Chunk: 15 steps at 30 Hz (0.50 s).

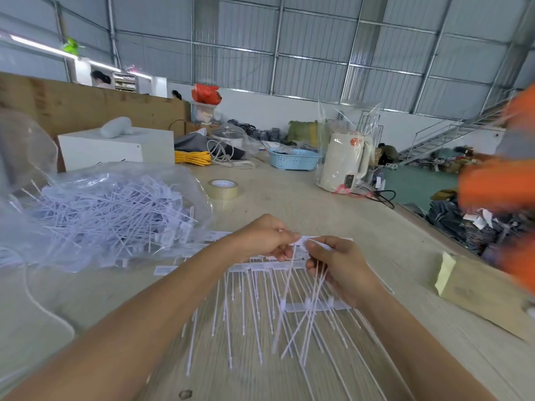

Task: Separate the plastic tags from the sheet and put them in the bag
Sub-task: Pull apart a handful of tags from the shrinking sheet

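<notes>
Sheet: the white sheet of plastic tags (278,285) lies on the wooden table (333,209) straight in front of me, near the near edge, its thin stems fanned toward me and blurred.
My right hand (341,267): fingers curled, pinching several loose tag stems at the sheet's top strip.
My left hand (260,238): fingers curled, pinching the head of a tag at the same strip, fingertips almost touching my right hand's.
Bag: a clear plastic bag (95,215) lies on the table toward its left edge, just left of my left forearm, holding a heap of separated white tags; a few more lie at its mouth beside the sheet.
Block: a tan block (480,293) rests by the right edge, well apart from my right hand.
Tape: a tape roll (223,189) sits past the bag, mid-table.
Kettle: a white kettle (344,160) in a clear wrapper stands further back on the right.
Basket: a blue basket (295,159) lies left of the kettle, contents unclear.
Cable: a yellow coil (192,157) lies at the far side beside a white box (115,146).
Person: an orange sleeve (500,183), blurred, shows at the right edge of view.
</notes>
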{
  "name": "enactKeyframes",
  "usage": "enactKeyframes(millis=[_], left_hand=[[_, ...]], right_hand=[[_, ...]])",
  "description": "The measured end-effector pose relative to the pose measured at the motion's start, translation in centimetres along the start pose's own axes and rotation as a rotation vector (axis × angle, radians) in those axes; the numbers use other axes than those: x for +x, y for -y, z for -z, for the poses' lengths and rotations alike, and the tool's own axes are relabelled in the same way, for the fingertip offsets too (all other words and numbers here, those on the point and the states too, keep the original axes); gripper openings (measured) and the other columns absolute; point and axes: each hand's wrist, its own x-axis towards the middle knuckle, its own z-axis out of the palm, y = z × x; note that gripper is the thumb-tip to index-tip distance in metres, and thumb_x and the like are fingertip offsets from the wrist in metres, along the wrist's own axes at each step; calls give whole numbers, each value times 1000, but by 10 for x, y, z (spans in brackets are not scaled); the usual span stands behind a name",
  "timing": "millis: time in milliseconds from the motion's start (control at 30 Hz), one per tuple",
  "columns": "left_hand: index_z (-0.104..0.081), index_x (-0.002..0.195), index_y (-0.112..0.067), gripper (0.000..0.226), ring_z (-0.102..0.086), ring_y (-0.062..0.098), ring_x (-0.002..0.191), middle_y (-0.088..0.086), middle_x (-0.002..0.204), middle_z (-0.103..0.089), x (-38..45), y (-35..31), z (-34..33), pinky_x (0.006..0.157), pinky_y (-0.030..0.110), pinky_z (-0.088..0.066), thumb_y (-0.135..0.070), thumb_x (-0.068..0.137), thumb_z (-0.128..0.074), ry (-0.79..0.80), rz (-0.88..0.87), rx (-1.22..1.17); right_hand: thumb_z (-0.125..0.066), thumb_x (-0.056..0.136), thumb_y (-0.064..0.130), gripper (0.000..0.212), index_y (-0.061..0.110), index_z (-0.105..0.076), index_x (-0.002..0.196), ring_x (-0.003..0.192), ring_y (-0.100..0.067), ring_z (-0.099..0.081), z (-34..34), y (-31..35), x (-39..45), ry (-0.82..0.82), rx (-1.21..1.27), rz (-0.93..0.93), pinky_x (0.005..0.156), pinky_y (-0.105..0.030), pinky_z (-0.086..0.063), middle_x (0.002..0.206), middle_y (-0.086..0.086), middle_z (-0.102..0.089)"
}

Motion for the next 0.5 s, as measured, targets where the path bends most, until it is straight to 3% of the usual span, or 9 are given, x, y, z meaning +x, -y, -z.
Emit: enactKeyframes(millis=[133,233,333,500], left_hand=[[-52,82,-11,21,-59,9,44,1,57,-67,-3,-2,-3,51,23,-37,-27,96,-53,29,4,-14],[-49,77,-12,23,-50,9,40,0,50,-59,-4,-4,-8,45,20,-35,-22,97,-52,-4,13,-40],[-47,72,-11,24,-37,9,36,2,49,-47,-4,-5,-10,40,17,-28,-14,96,-51,-13,54,-163],[-42,71,-16,26,-24,7,34,-5,43,-32,-3,-8,-2,52,25,-30,-11,96,-48,116,173,-375]], right_hand=[[-61,89,11,12,7,-66,80,49,-14,-56,1,-2,0,6,-98,30,53,-28,-45,54,-4,-61],[-62,88,10,10,5,-66,80,51,-16,-57,1,-4,0,-9,-134,94,57,-34,-48,54,-3,-61],[-62,88,7,12,4,-65,77,48,-12,-58,0,-3,-2,-24,-153,178,51,-26,-52,51,0,-60],[-64,87,9,11,1,-65,79,41,-14,-57,-3,1,-6,-48,-269,290,44,-25,-47,51,-2,-61]])
